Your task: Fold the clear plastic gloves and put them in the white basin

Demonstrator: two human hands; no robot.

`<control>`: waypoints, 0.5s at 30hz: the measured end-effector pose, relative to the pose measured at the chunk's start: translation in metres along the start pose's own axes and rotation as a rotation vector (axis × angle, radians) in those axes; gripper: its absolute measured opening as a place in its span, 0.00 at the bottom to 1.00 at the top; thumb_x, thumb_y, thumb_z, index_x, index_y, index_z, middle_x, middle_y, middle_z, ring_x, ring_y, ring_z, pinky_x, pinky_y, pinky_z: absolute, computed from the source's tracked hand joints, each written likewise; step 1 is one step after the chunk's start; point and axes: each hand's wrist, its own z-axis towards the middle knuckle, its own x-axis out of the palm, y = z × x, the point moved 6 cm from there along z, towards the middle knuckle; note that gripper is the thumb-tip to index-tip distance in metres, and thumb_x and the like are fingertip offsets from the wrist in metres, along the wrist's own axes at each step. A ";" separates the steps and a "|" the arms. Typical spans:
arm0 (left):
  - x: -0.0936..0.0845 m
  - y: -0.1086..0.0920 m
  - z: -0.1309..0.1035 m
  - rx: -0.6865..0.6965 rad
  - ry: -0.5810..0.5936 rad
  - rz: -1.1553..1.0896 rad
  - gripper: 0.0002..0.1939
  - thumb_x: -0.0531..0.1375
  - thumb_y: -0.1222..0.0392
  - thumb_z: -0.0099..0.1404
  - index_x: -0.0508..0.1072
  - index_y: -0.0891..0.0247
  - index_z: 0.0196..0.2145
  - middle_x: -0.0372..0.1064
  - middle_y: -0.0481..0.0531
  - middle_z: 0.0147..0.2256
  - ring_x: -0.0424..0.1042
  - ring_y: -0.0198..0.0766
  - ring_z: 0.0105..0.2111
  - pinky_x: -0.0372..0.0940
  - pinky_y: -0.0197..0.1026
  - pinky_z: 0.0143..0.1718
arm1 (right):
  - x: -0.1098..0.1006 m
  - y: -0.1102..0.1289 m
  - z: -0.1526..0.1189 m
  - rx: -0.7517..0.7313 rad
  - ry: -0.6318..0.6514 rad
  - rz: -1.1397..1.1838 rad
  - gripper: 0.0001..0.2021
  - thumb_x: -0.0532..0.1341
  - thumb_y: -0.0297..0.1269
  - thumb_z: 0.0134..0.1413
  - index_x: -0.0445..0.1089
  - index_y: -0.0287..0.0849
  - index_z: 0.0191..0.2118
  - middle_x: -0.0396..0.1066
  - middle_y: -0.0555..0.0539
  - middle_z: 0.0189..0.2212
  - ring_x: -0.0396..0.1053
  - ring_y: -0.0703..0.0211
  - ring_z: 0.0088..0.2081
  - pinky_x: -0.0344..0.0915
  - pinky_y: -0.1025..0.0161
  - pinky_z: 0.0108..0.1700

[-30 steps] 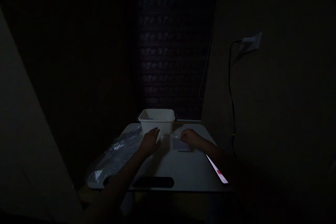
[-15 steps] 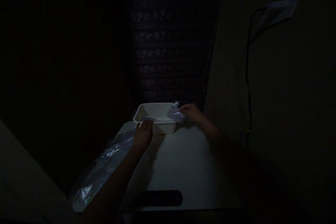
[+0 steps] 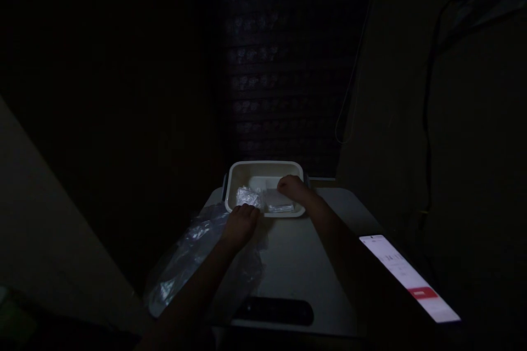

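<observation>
In the head view, a white tub (image 3: 263, 168) stands at the far end of the white table. My left hand (image 3: 242, 225) is at its near left rim, fingers closed on what looks like a shiny clear plastic packet (image 3: 248, 197). Over the tub's right half is my right hand (image 3: 293, 188), with its fingers curled together; whatever they may hold is hidden. Below it, another flat clear packet (image 3: 281, 208) lies inside along the near wall. A large crinkled clear plastic bag (image 3: 201, 236) spreads over the table's left side, partly under my left forearm.
The white table (image 3: 296, 263) has a dark handle slot (image 3: 274, 311) near its front edge. A lit phone (image 3: 407, 277) is at the right, beside my right forearm. A dark cable (image 3: 428, 120) hangs down the right wall. The room is very dark.
My right hand has moved from the tub's right edge to over its inside, and the packet it held is no longer seen in it. A shiny packet now shows by my left fingers. The view has shifted.
</observation>
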 end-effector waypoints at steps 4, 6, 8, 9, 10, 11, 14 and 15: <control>0.000 -0.003 -0.004 0.037 0.004 -0.003 0.06 0.46 0.66 0.55 0.61 0.64 0.30 0.60 0.52 0.30 0.58 0.38 0.32 0.51 0.39 0.31 | 0.021 -0.002 0.001 0.066 0.068 -0.132 0.09 0.51 0.25 0.38 0.68 0.34 0.25 0.68 0.40 0.29 0.64 0.58 0.32 0.55 0.69 0.31; 0.000 -0.005 -0.004 0.055 0.005 0.001 0.06 0.47 0.66 0.55 0.61 0.65 0.29 0.60 0.52 0.30 0.58 0.38 0.31 0.51 0.39 0.30 | 0.027 -0.006 0.000 0.092 0.072 -0.138 0.10 0.51 0.24 0.38 0.68 0.33 0.26 0.68 0.38 0.28 0.64 0.57 0.31 0.56 0.68 0.30; 0.000 -0.006 -0.004 0.065 0.008 0.005 0.05 0.47 0.66 0.55 0.61 0.65 0.29 0.60 0.52 0.29 0.57 0.38 0.31 0.51 0.39 0.29 | 0.031 -0.009 -0.001 0.120 0.073 -0.145 0.10 0.51 0.24 0.38 0.68 0.33 0.27 0.68 0.38 0.27 0.64 0.57 0.31 0.56 0.68 0.30; 0.000 -0.007 -0.004 0.067 0.008 0.007 0.05 0.47 0.67 0.55 0.61 0.65 0.29 0.60 0.52 0.29 0.57 0.38 0.31 0.51 0.39 0.29 | 0.032 -0.011 -0.001 0.130 0.071 -0.145 0.10 0.51 0.24 0.38 0.68 0.32 0.27 0.68 0.37 0.27 0.64 0.56 0.31 0.56 0.68 0.30; 0.000 -0.007 -0.004 0.067 0.009 0.007 0.05 0.47 0.67 0.55 0.61 0.65 0.29 0.60 0.52 0.29 0.57 0.38 0.31 0.52 0.39 0.29 | 0.033 -0.012 -0.001 0.136 0.068 -0.143 0.10 0.51 0.24 0.38 0.68 0.32 0.28 0.67 0.37 0.28 0.64 0.56 0.32 0.56 0.68 0.31; 0.000 -0.007 -0.004 0.065 0.010 0.006 0.05 0.47 0.67 0.55 0.61 0.65 0.29 0.60 0.52 0.30 0.58 0.38 0.31 0.52 0.39 0.29 | 0.033 -0.012 0.000 0.139 0.062 -0.139 0.11 0.51 0.23 0.37 0.67 0.32 0.29 0.67 0.37 0.29 0.64 0.56 0.33 0.56 0.68 0.32; 0.000 -0.005 -0.003 0.051 0.017 0.002 0.05 0.47 0.66 0.55 0.61 0.65 0.29 0.60 0.52 0.30 0.58 0.38 0.31 0.52 0.39 0.29 | 0.031 -0.012 0.001 0.129 0.042 -0.121 0.14 0.50 0.22 0.37 0.66 0.33 0.34 0.65 0.39 0.34 0.61 0.58 0.38 0.55 0.69 0.35; 0.000 -0.004 -0.002 0.045 0.019 0.001 0.05 0.47 0.66 0.55 0.61 0.65 0.29 0.60 0.52 0.29 0.58 0.38 0.31 0.52 0.39 0.29 | 0.030 -0.011 0.002 0.126 0.031 -0.112 0.15 0.50 0.22 0.38 0.65 0.34 0.35 0.64 0.40 0.36 0.61 0.59 0.39 0.55 0.69 0.36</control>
